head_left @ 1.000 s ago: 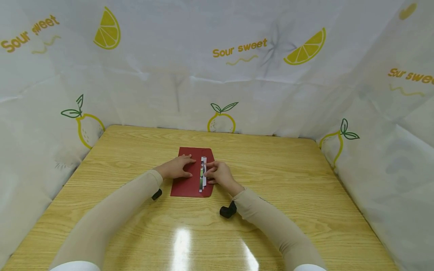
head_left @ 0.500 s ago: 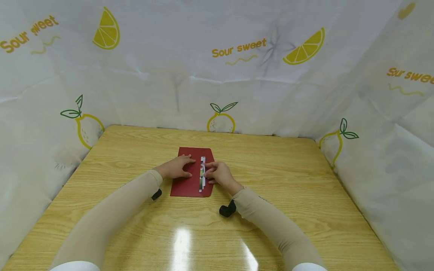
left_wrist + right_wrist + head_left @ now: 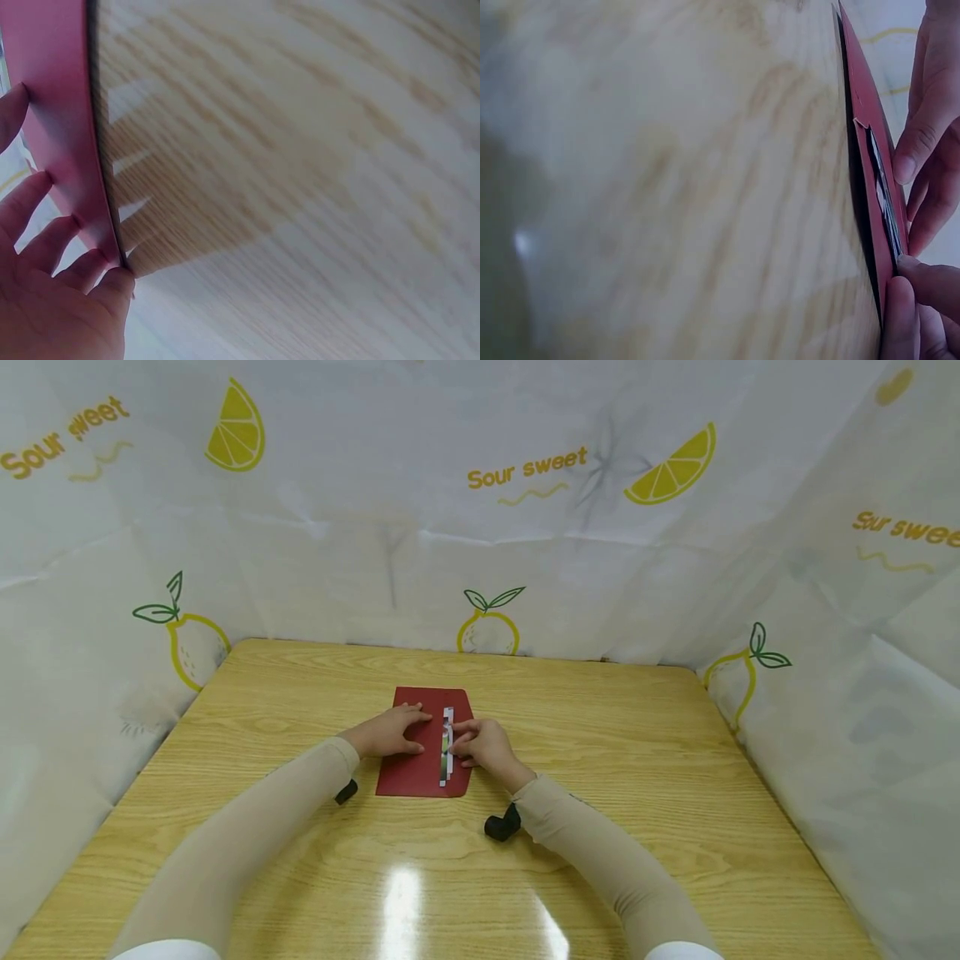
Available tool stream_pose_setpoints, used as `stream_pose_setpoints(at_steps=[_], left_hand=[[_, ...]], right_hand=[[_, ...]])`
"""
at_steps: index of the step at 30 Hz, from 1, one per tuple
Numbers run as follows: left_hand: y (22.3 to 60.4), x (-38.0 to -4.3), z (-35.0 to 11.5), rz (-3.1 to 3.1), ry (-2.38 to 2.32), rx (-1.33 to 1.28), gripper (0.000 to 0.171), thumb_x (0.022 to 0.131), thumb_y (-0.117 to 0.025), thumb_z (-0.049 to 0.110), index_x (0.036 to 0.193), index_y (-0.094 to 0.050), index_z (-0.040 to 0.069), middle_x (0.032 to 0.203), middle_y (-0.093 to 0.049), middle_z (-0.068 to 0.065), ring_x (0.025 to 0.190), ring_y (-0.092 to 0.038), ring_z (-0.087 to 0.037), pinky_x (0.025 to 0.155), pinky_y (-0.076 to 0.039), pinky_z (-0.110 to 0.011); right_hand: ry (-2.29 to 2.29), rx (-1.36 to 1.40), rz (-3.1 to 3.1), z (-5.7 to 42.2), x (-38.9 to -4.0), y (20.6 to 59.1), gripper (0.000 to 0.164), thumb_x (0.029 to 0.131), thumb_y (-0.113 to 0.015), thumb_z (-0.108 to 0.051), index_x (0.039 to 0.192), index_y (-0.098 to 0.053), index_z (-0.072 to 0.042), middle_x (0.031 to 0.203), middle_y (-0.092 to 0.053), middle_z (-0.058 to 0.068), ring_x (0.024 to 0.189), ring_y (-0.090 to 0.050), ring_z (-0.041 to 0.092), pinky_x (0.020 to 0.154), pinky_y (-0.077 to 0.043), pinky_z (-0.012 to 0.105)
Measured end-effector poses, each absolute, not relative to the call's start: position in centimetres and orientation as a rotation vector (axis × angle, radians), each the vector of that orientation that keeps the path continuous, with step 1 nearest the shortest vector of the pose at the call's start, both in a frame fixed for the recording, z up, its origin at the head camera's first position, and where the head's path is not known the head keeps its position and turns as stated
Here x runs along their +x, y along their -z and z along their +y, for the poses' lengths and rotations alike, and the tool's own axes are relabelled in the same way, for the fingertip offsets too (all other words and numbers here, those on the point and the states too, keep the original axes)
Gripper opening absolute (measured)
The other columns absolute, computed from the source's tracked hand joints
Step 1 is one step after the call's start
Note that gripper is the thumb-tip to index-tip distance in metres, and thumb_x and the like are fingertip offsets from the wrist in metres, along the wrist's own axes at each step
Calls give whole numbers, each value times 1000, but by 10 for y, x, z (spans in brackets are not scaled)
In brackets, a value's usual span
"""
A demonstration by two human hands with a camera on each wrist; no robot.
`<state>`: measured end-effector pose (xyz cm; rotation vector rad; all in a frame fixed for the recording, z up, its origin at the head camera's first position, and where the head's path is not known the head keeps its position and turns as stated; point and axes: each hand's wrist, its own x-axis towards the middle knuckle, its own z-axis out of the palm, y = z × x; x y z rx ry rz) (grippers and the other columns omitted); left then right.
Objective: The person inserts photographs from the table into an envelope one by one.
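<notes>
A red envelope [image 3: 410, 775] lies on the wooden table, its flap toward the right. From its opening a narrow strip of printed cards [image 3: 445, 768] sticks out, white with green and dark patches; the rest of them is hidden inside. My left hand [image 3: 387, 732] rests with spread fingers on the envelope's left part, fingertips on the red paper in the left wrist view. On the flap side, my right hand [image 3: 487, 747] pinches the cards' exposed edge with thumb and fingertips. The right wrist view shows the cards [image 3: 889, 206] edge-on in the envelope's mouth, fingertips right at them.
The wooden table [image 3: 637, 777] reaches to a white curtain [image 3: 375, 560] with lemon prints at the back and sides. Black wrist-worn pieces [image 3: 502, 823] hang beneath both forearms. Light glares off the tabletop near the front.
The strip of cards outside the envelope has become slightly narrower, and my right fingertips have shifted a little left with it. My left hand has stayed in place.
</notes>
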<state>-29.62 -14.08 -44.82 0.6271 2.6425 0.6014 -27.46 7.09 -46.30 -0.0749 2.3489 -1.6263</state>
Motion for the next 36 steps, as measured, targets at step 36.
stream_pose_setpoints(at_steps=[36], left_hand=[[445, -293, -141, 2659, -581, 643, 61, 95, -63, 29, 148, -41, 9, 159, -21, -18, 148, -14, -40, 118, -21, -53]], right_hand=[[1763, -63, 2262, 78, -270, 458, 32, 89, -66, 0, 121, -64, 2, 87, -66, 11, 69, -66, 12, 66, -60, 31]])
